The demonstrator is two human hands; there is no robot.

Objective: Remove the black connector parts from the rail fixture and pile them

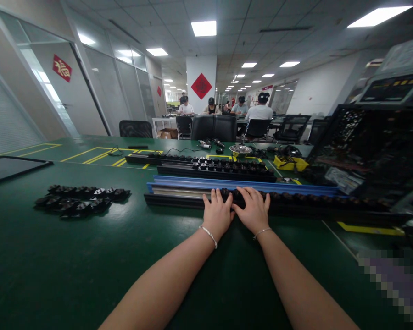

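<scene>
A long black rail lies across the green table, with a row of small dark parts along its right stretch. My left hand rests over the rail near its middle, fingers spread across the top. Close beside it, my right hand lies on the same rail, fingers apart, its thumb near the left one. A small black part shows between the hands; the rest of what they touch is hidden. Just behind runs a blue strip. To the left are two rows of loose black angular pieces.
Farther back lie two more black rails with parts on them. A metal bowl, a yellow bin and cables stand beyond. A dark-framed panel lies left; shelving with equipment stands right. Several people sit at a far table.
</scene>
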